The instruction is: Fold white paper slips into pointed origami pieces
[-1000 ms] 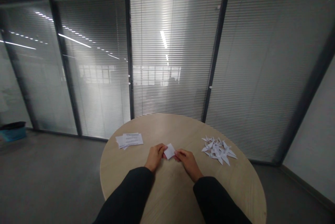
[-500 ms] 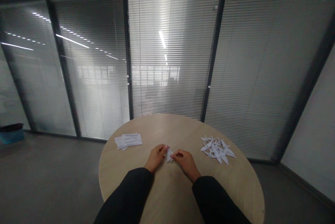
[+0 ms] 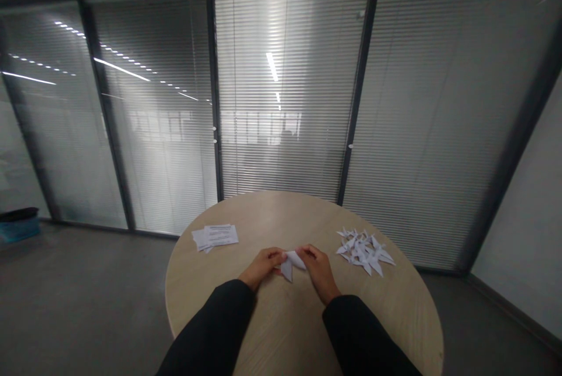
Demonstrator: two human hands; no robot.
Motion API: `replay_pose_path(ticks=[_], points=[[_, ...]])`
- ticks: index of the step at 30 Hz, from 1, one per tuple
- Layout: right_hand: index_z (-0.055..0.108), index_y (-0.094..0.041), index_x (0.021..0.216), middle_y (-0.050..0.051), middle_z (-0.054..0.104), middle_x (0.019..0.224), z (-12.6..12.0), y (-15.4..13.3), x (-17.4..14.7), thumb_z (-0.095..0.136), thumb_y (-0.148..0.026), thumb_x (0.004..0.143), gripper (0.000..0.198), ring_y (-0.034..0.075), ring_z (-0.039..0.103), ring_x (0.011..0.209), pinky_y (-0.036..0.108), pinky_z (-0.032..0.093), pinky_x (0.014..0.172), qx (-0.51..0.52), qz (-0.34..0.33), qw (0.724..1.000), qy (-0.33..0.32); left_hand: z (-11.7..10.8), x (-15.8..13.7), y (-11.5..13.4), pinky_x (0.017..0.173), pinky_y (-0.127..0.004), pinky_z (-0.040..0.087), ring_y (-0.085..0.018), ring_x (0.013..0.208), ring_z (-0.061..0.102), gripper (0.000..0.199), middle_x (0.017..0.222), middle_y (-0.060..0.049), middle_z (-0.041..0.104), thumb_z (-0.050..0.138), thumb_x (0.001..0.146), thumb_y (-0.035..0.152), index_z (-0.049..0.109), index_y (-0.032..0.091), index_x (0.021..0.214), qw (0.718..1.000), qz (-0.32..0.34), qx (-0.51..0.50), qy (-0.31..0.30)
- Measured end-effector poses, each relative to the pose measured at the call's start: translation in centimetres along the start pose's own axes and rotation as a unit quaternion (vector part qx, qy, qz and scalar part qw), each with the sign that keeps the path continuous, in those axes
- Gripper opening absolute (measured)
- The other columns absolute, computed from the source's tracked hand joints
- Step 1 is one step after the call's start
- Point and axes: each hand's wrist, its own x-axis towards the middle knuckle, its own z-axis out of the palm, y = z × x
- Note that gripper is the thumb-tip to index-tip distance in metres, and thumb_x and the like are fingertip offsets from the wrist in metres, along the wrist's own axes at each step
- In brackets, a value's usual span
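Head view shows me left hand [image 3: 264, 266] and right hand [image 3: 319, 272] pinching the same folded paper [image 3: 287, 271] above a round table [image 3: 283, 332].

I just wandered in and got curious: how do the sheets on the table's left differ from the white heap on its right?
The sheets lie flat; the heap is of folded, pointed shapes. The sheets overlap in a low stack, while the heap is jumbled and spreads wider. The top sheet shows printed lines; on the heap I can't make any out. Both are white and rest on the round table.
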Motion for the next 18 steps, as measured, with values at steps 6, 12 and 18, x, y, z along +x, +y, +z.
replay_pose_path(ticks=[6, 12, 18], points=[[0.062, -0.017, 0.069, 0.002, 0.064, 0.062, 0.0, 0.8, 0.2, 0.065, -0.054, 0.069, 0.037, 0.019, 0.058, 0.058, 0.026, 0.043, 0.053, 0.016, -0.001, 1.0, 0.024, 0.0, -0.1, -0.3, 0.054, -0.022, 0.034, -0.009, 0.054, 0.048, 0.042, 0.058, 0.0, 0.058, 0.071, 0.062, 0.05, 0.07, 0.01, 0.076, 0.996, 0.001, 0.067, -0.058], [0.064, -0.017, 0.071, 0.004, 0.066, 0.064, 0.0, 1.3, 0.3, 0.062, -0.058, 0.069, 0.041, 0.02, 0.06, 0.059, 0.027, 0.045, 0.052, -0.019, -0.015, 0.999, 0.034, 0.2, -0.1, -0.2, 0.063, -0.026, 0.041, -0.014, 0.061, 0.059, 0.052, 0.067, -0.004, 0.066, 0.077, 0.057, 0.036, 0.066, 0.01, 0.101, 0.998, -0.012, 0.028, -0.052], [0.065, -0.017, 0.074, 0.006, 0.068, 0.068, 0.0, 1.7, 0.4, 0.06, -0.059, 0.071, 0.042, 0.021, 0.061, 0.063, 0.028, 0.046, 0.054, -0.033, -0.009, 0.999, 0.019, 0.4, -0.5, 0.2, 0.058, -0.022, 0.04, -0.011, 0.056, 0.058, 0.073, 0.064, 0.001, 0.065, 0.08, 0.055, 0.024, 0.053, 0.016, 0.122, 0.998, 0.008, 0.017, -0.06]])
